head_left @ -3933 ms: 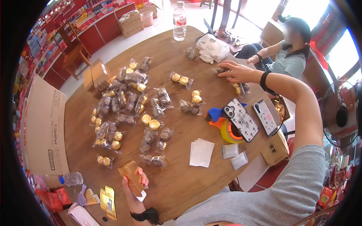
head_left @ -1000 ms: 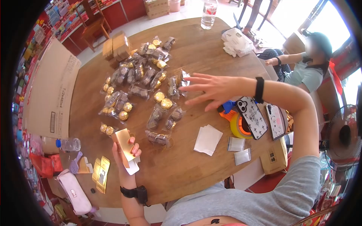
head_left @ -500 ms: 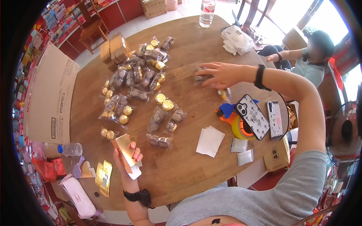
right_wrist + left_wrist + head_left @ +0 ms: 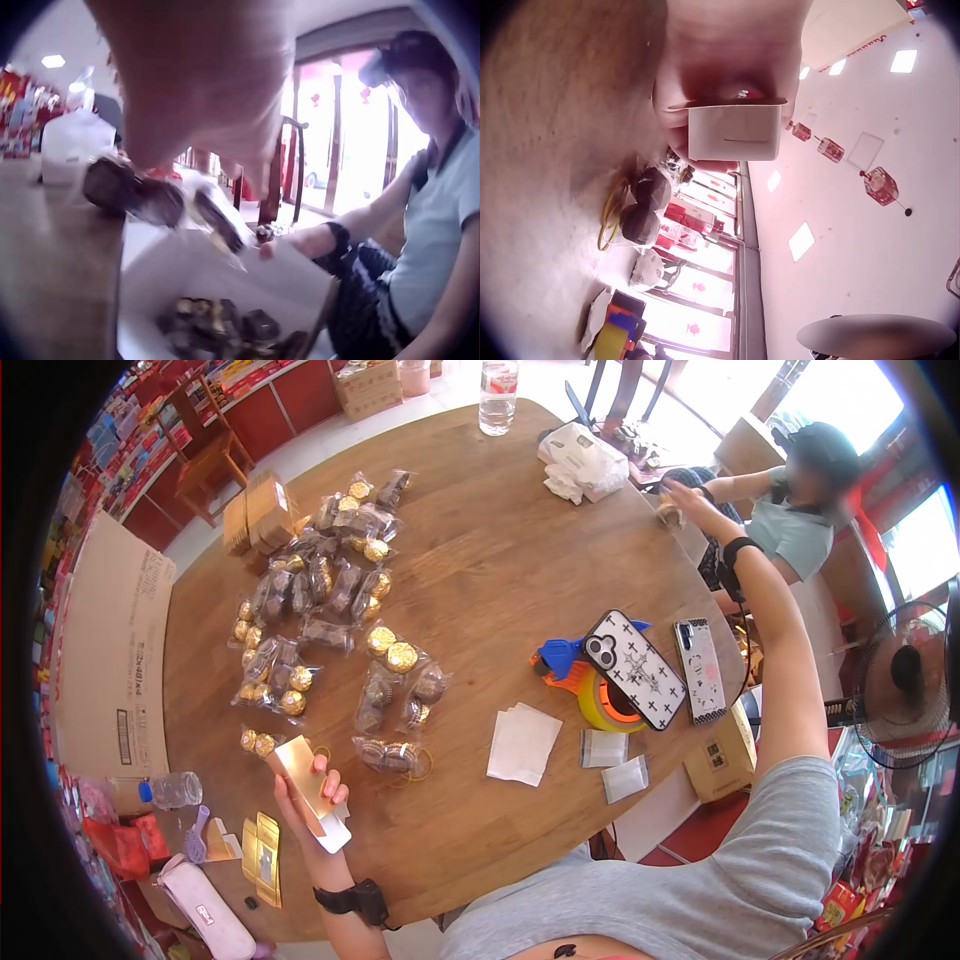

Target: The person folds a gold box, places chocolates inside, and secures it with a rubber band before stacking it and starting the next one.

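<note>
A slim gold paper box (image 4: pixel 301 775) with a white end flap is gripped by my left hand (image 4: pixel 331 792), fingers wrapped round its side. The left wrist view shows the box's white end (image 4: pixel 735 133) below the palm. My right hand (image 4: pixel 690 506) reaches past the table's far right edge, fingers stretched out. Under those fingers, clear packets of dark chocolates (image 4: pixel 135 193) are at the table edge, tipping over a white-walled box (image 4: pixel 225 262). More dark and gold pieces lie inside that box. Several packets of gold-wrapped and dark chocolates (image 4: pixel 340 588) are heaped on the table's left half.
A person (image 4: pixel 790 510) sits beyond the right edge. Two phones, one a cross-patterned phone (image 4: pixel 634 670), lie near a tape dispenser (image 4: pixel 565 662). Paper sheets (image 4: pixel 524 745), a water bottle (image 4: pixel 498 398), a white bag (image 4: pixel 585 463) and a large carton (image 4: pixel 105 650) stand around.
My right hand has swept packets from mid-table to beyond the right edge; the loose packets there have left the tabletop. My left hand keeps holding the gold box.
</note>
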Demonstrator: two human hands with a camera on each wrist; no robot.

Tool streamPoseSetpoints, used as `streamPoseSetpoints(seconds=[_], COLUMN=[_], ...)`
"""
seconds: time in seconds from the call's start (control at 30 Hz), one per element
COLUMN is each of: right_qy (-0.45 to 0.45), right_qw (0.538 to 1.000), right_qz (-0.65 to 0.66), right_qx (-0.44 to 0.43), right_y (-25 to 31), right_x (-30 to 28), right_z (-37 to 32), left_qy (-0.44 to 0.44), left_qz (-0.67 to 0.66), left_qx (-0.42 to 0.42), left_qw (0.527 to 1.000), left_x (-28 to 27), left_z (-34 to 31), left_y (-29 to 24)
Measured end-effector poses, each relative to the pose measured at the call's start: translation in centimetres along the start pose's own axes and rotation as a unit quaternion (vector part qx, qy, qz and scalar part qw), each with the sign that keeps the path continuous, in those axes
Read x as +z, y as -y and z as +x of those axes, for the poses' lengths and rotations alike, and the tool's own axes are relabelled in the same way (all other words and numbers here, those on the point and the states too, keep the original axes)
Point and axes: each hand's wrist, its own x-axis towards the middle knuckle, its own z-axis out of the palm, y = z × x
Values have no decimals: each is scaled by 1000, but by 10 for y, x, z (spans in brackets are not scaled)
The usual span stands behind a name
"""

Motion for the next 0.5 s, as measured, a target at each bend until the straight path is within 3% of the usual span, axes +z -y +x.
streamPoseSetpoints(seconds=[0.03,0.07,0.13,0.17,0.27,0.3,0.37,0.4,0.43,0.5], right_qy=[-8,-73,-199,-187,-137,-89,-66,22,-6,-27], right_qw=[988,994,939,943,948,962,948,944,878,796], right_qz=[129,72,-42,8,159,236,94,154,73,37], right_qx=[86,-36,-277,-275,-238,-103,-296,-291,-472,-604], right_y=[-10,-10,3,18,162,219,335,387,422,485], right_x=[6,4,-28,-47,-127,-138,-169,-181,-179,-169], right_z=[4,10,26,32,55,60,57,48,50,51], left_qy=[-2,-5,8,29,15,13,24,26,30,31], left_qz=[-4,-8,-22,-27,-13,-5,7,9,10,15], left_qx=[1,3,-1,-12,-22,-27,-22,-17,-12,-9], left_qw=[1000,1000,1000,999,1000,1000,999,999,999,999], left_x=[1,4,4,-1,5,7,8,9,10,10], left_z=[-1,-2,-1,1,0,-1,-1,-3,-4,-7], left_y=[0,0,-2,-3,0,1,0,-1,-1,-2])
